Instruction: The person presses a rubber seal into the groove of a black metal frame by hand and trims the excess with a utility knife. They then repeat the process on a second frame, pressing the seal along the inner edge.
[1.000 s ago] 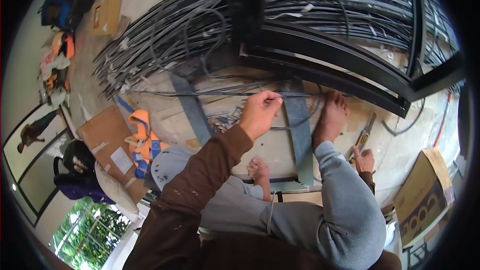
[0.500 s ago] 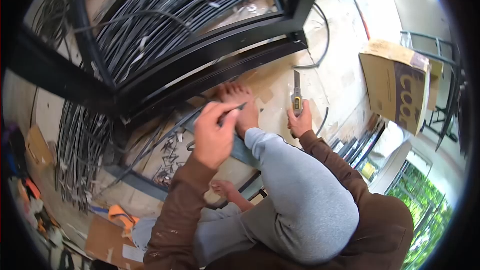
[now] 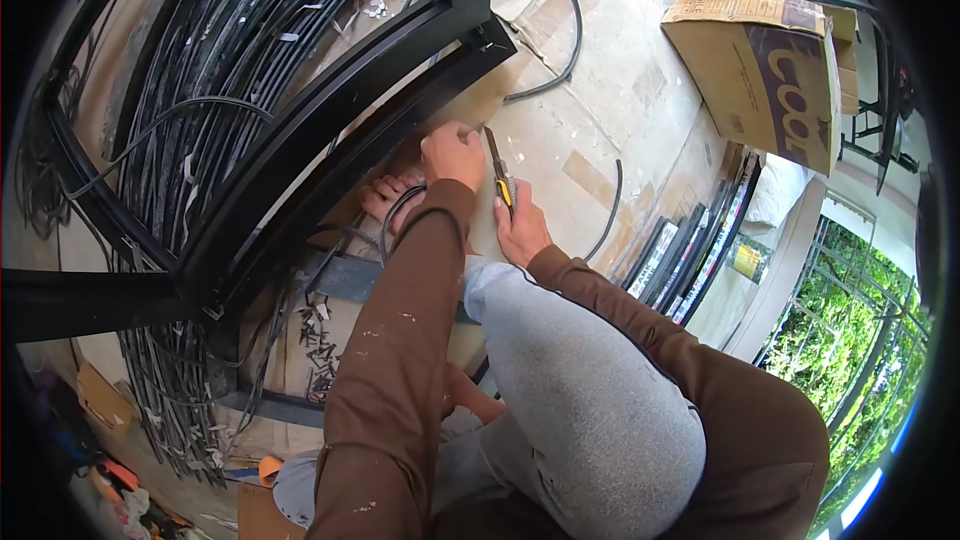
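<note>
My right hand is closed around a utility knife with a yellow and grey handle, its dark blade pointing up and away from me. Just left of the blade tip is my left hand, its fingers curled in a pinch near the floor; what lies between them is hidden. A black cable loops by my left wrist, over my bare foot. Beside both hands runs the lower bar of a black metal frame.
Many black strips lie inside the frame. Small black offcuts are scattered at the left. A cardboard box stands at the right, above leaning dark panels. A loose cable curves on the floor.
My left hand has moved forward and right, down beside the knife blade. My right hand has shifted left with the knife, which now tilts left. The view has turned and shifted right.
</note>
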A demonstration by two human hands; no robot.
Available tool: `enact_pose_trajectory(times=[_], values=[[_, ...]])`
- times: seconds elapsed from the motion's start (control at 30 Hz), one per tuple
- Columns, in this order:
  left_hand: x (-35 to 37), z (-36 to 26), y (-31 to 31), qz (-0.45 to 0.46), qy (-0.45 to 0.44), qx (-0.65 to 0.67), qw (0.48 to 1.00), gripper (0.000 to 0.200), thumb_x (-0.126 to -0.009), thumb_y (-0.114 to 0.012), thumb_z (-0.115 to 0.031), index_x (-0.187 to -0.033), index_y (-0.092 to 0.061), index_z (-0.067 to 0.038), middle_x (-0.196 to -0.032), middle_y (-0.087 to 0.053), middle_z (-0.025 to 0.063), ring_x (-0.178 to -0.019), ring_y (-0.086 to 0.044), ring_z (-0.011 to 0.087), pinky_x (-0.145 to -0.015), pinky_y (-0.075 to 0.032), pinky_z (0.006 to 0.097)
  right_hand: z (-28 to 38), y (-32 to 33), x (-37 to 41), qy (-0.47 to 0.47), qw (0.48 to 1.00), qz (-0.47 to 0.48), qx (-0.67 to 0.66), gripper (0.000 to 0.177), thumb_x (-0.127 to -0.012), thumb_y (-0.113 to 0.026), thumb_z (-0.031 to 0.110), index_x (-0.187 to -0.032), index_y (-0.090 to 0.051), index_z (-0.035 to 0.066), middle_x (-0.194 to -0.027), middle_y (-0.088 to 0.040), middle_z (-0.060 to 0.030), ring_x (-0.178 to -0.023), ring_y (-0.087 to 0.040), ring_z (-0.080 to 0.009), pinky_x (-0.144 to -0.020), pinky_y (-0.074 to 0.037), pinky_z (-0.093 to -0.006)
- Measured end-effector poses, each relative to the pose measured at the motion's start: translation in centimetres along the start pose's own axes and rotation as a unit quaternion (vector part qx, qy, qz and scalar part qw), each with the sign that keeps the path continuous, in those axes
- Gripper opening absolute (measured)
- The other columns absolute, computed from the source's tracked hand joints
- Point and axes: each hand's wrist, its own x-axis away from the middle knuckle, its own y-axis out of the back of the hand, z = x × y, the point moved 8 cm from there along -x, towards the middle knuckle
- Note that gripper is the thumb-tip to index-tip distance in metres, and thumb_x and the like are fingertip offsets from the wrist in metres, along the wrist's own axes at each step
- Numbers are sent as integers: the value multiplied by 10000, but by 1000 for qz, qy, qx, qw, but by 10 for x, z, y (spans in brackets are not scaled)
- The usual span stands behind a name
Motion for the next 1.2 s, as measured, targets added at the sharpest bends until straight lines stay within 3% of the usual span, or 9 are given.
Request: enact_pose_trajectory(times=[0.13, 0.53, 0.77, 1.03, 1.2], values=[[-6, -5, 1, 30, 22, -8, 999, 167, -790, -732, -162, -835, -739, -1, -729, -702, 163, -701, -692, 301, -720, -538, 383, 6, -1, -8, 22, 999, 3, 27, 332, -986, -513, 180, -1248, -374, 29, -963, -609, -351, -903, -597, -542, -769, -470, -567], [-7, -7, 2, 40, 57, -29, 997, 182, -787, -716, -199, -814, -735, -20, -799, -709, 186, -803, -694, 357, -786, -533, 412, 9, -4, -15, 14, 998, 21, 58, 318, -995, -479, 179, -1243, -360, 19, -972, -608, -364, -901, -590, -557, -776, -467, -585], [-5, -15, 6, 84, 99, -45, 990, 193, -822, -657, -219, -853, -724, -40, -941, -709, 198, -931, -671, 401, -836, -527, 467, 16, -7, -15, 4, 996, 31, 78, 333, -981, -488, 174, -1233, -352, 4, -885, -613, -370, -828, -601, -562, -737, -465, -602], [-4, -16, 5, 76, 73, -65, 992, 180, -829, -681, -231, -820, -712, -54, -912, -709, 192, -910, -676, 395, -818, -532, 470, 15, -16, -14, -4, 994, 46, 101, 341, -972, -513, 177, -1196, -332, -5, -762, -597, -365, -746, -599, -557, -678, -468, -596], [-4, -17, 5, 79, 78, -78, 991, 180, -834, -679, -238, -837, -711, -61, -932, -710, 190, -923, -676, 397, -826, -535, 474, 21, -15, -17, 9, 995, 43, 88, 315, -963, -507, 174, -1146, -331, -13, -769, -606, -362, -739, -605, -556, -674, -471, -602]])
